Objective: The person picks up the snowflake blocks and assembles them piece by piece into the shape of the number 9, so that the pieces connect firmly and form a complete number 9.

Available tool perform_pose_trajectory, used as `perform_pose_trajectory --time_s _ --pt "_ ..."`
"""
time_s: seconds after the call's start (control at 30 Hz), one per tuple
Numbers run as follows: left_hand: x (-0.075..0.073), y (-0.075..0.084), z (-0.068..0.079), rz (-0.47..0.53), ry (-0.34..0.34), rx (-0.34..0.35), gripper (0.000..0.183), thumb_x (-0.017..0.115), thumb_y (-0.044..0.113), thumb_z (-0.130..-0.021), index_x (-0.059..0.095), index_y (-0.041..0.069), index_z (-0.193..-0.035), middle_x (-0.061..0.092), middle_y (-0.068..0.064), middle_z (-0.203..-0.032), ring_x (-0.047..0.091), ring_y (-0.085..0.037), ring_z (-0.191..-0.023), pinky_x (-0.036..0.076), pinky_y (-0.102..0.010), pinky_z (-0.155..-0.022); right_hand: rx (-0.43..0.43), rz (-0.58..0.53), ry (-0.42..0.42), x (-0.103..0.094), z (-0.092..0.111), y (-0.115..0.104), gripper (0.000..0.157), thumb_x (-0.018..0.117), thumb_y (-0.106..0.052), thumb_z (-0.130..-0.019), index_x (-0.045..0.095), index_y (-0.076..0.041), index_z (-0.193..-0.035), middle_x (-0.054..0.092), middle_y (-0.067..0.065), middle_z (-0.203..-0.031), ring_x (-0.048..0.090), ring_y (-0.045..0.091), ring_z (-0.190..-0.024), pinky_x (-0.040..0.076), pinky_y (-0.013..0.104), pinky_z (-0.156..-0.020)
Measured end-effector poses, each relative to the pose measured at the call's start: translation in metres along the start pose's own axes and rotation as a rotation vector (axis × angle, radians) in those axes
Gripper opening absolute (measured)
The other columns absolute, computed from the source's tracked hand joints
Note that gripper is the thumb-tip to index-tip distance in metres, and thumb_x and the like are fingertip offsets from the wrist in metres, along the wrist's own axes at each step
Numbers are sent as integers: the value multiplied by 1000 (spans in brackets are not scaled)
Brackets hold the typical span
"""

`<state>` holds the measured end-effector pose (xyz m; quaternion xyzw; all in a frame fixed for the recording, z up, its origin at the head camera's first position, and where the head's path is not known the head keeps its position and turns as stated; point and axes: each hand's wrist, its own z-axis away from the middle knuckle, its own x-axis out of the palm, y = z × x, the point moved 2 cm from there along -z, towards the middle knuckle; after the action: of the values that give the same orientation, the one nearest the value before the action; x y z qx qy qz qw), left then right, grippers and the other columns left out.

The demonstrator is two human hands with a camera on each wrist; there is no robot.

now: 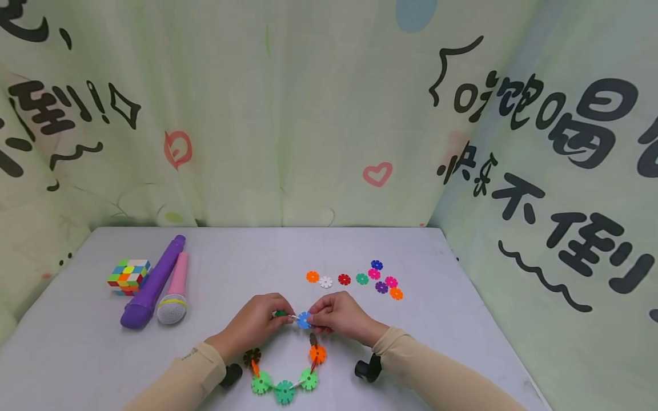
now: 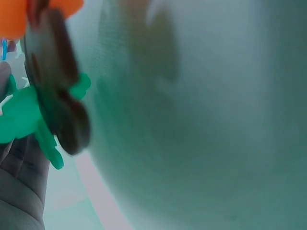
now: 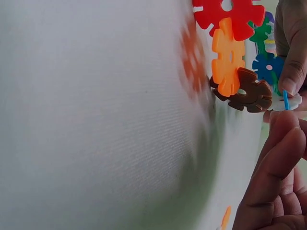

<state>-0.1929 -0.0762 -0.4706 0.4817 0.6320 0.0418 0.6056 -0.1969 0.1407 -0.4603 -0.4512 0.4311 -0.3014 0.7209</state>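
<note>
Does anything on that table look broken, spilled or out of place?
Nothing looks damaged or spilled. The loose, multicoloured, notched plastic discs lie scattered rather than lined up on the white table, which seems merely untidy. The right hand pinches a light-blue notched plastic disc.

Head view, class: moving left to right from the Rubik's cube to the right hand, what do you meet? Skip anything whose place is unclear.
Rubik's cube → purple microphone → pink microphone → left hand → light blue snowflake disc → right hand
</note>
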Motion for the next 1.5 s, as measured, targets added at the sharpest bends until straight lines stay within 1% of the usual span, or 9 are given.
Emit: perform_pose_trajectory --time_s 0.23,0.4,0.57,0.83,1.03,1.2,1.33,1.4,1.5 --pt "1 -1 0 -2 -5 -11 6 78 13 -88 75 18 -90 65 16 -91 60 -4 -85 53 -30 -79 11 -8 2 0 -1 2 9 74 -11 -91 73 -4 -94 72 9 -78 69 21 -68 56 29 -67" --pt "-1 0 0 12 -2 -27 4 78 15 -88 75 16 -91 65 15 -90 60 -4 -84 53 -32 -79 2 -19 -4 -1 -1 2 9 74 -11 -91 72 -3 -94 72 9 -78 69 21 -68 57 30 -67" --pt "-2 2 -1 12 9 -9 6 78 17 -88 75 13 -91 66 14 -90 61 -4 -84 53 -32 -79 -1 -16 -10 -2 -2 2 9 74 -11 -91 72 -3 -94 72 9 -78 69 20 -68 57 29 -66" --pt "-1 2 -1 11 0 6 6 78 12 -88 76 17 -90 66 14 -91 61 -5 -85 53 -30 -81 20 -31 -10 0 -3 3 9 74 -12 -90 73 -3 -94 72 9 -78 69 18 -67 57 29 -67" --pt "-1 2 -2 -9 22 15 7 79 11 -86 76 17 -89 67 14 -89 62 -5 -84 54 -31 -80 46 -71 1 1 -4 1 9 74 -9 -90 72 -1 -95 72 11 -80 70 19 -68 57 29 -69" --pt "0 3 -3 17 -5 -20 6 78 10 -87 76 15 -89 68 15 -87 61 -3 -81 53 -29 -78 46 -71 -8 2 -7 2 9 73 -9 -91 73 -1 -95 73 11 -81 70 20 -69 57 29 -71" --pt "1 4 -3 28 -31 -60 5 77 12 -88 76 16 -91 68 14 -89 61 -4 -82 53 -29 -79 5 -5 -20 -3 -3 2 12 74 -13 -92 73 -3 -97 72 10 -81 70 23 -72 57 30 -71" --pt "0 4 -2 11 -30 -69 5 77 13 -88 76 16 -92 68 14 -90 61 -5 -84 53 -31 -80 -31 64 -22 -6 0 1 14 73 -17 -93 72 -5 -100 72 8 -83 69 23 -74 57 30 -70" --pt "-2 3 0 -8 -23 -91 7 77 13 -89 74 17 -95 68 13 -92 61 -5 -85 53 -32 -82 -83 201 -17 -9 8 0 16 72 -24 -92 71 -10 -100 69 1 -83 65 19 -75 54 29 -67"
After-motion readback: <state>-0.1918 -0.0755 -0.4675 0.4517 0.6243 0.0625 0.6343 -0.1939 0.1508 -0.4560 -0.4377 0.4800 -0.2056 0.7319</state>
